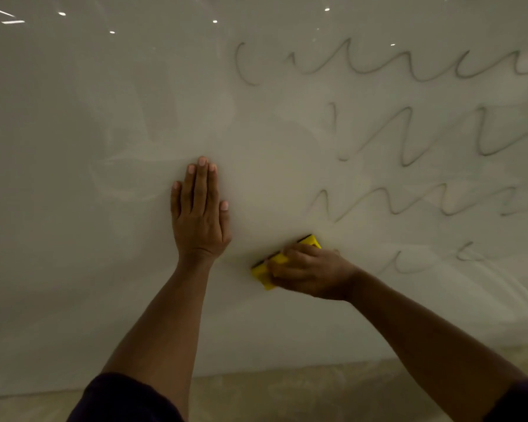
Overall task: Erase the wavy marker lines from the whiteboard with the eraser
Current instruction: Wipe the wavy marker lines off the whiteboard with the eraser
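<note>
A glossy whiteboard (73,147) fills the view. Several rows of dark wavy marker lines (409,132) run across its right half; the lowest row (409,260) looks faint and partly smeared. My right hand (311,269) is shut on a yellow eraser (264,274) with a black pad, pressed against the board low and just left of the lines. My left hand (200,208) lies flat on the board with fingers together, holding nothing, left of the eraser.
The board's lower edge meets a beige floor (287,388) at the bottom. Ceiling lights reflect in the upper board (61,13). The left half of the board carries only faint wipe smears.
</note>
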Demonstrator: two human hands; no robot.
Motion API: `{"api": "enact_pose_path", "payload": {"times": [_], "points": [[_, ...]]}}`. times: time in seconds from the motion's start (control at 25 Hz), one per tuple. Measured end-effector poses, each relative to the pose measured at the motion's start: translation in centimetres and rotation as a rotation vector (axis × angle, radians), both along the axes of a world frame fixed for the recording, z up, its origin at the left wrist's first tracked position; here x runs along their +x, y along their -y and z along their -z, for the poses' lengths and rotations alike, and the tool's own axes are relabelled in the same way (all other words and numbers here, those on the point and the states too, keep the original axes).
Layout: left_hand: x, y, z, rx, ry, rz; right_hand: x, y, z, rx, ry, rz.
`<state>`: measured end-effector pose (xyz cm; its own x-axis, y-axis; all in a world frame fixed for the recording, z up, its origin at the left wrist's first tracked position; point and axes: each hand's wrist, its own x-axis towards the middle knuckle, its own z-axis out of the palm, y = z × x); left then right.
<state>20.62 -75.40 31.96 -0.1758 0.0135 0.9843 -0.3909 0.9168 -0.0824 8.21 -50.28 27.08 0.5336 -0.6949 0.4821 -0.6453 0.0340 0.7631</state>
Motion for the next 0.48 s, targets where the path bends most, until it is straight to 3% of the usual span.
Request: {"api": "enact_pose_path", "payload": {"times": [0.08, 0.28, 0.4, 0.48], "points": [[-0.7, -1.1, 0.2, 0.041, -0.027, -0.007, -1.1, -0.8, -1.5, 0.017, -0.046, -0.053], [-2.5, -3.7, 0.0, 0.146, -0.06, 0.004, -3.3, -2.4, -3.7, -0.534, 0.419, 0.094], [-3.8, -5.6, -0.5, 0.004, 0.051, 0.054, -3.1, -2.6, -0.2, -0.233, 0.135, 0.074], [-4.7, -6.9, -0.6, -0.094, 0.118, 0.076, -3.8, -4.0, 0.5, -0.181, 0.103, 0.104]]}}
